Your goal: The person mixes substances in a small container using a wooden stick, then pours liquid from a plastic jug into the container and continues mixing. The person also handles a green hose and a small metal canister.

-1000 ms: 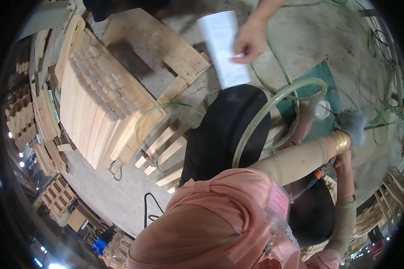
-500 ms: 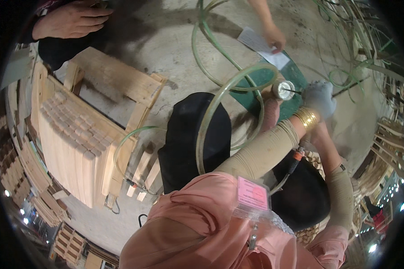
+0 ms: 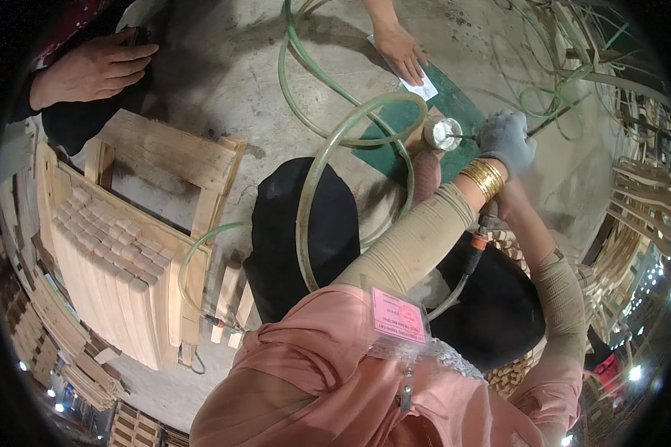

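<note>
My left hand (image 3: 507, 141), in a grey glove with gold bangles at the wrist, is closed around a thin dark rod (image 3: 466, 137). The rod's end reaches into a round container (image 3: 438, 143) with white contents, which stands by a green board (image 3: 384, 160) on the floor. Behind my left wrist, my right hand (image 3: 510, 200) is mostly covered and its fingers are hidden. Close below it is a hose fitting with an orange collar (image 3: 479, 241); whether my right hand grips what it joins cannot be seen.
Another person's hand (image 3: 401, 56) presses a white paper (image 3: 425, 89) on the board's far edge. A second hand (image 3: 93, 68) shows at upper left. Green hose (image 3: 303, 216) loops across the middle. Wooden slats (image 3: 112, 276) are stacked on a wooden frame (image 3: 156, 147) at left.
The whole view has shifted, moving most things leftward. The other person's hand now lies flatter and more spread over the paper. My left hand still grips the rod at the container.
</note>
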{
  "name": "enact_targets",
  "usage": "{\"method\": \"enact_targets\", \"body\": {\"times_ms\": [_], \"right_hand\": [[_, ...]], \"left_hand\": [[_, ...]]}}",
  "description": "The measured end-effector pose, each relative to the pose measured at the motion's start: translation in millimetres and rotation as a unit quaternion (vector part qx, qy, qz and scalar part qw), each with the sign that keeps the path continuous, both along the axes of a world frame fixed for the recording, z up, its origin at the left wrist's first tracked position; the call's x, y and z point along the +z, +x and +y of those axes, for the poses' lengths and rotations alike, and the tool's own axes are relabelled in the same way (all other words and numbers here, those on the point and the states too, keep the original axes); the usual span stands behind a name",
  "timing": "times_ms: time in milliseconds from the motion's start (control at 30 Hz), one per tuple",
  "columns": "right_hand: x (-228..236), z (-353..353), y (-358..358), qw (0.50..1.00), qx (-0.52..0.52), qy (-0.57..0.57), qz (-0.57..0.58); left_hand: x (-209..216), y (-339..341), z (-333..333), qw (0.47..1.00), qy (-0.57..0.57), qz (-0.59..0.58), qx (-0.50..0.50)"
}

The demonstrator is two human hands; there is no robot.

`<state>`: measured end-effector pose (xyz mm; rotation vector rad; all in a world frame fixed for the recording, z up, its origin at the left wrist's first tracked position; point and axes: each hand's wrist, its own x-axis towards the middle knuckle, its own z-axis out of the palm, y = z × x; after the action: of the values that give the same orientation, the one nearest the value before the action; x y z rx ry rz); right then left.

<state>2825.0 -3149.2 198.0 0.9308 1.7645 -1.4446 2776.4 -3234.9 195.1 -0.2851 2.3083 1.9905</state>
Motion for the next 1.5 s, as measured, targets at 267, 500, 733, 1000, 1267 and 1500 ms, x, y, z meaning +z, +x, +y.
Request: {"method": "enact_targets", "body": {"times_ms": [267, 500, 733, 1000, 1267, 1500], "right_hand": [[-3.6, 6.9, -1.4, 1.0, 0.007, 0.003, 0.001], [-8.2, 8.3, -2.5, 0.999, 0.041, 0.015, 0.018], [-2.2, -1.5, -4.3, 1.0, 0.002, 0.0, -0.006], [-8.5, 13.7, -4.5, 1.0, -0.005, -0.015, -0.016], [-12.4, 15.5, -5.9, 1.0, -0.003, -0.025, -0.018], [-15.8, 40.5, -10.8, 1.0, -0.012, 0.006, -0.024]], "left_hand": [[-3.7, -0.6, 3.6, 0.999, -0.005, 0.031, 0.041], [-5.2, -1.1, 1.7, 0.998, 0.002, 0.04, 0.049], [-6.3, -1.3, 0.4, 0.997, -0.01, 0.044, 0.055], [-1.3, -0.8, 3.8, 0.998, -0.014, 0.038, 0.048], [-3.9, -2.3, 1.5, 0.997, -0.028, 0.05, 0.052], [2.8, -5.6, 10.4, 0.998, -0.024, 0.035, 0.04]]}}
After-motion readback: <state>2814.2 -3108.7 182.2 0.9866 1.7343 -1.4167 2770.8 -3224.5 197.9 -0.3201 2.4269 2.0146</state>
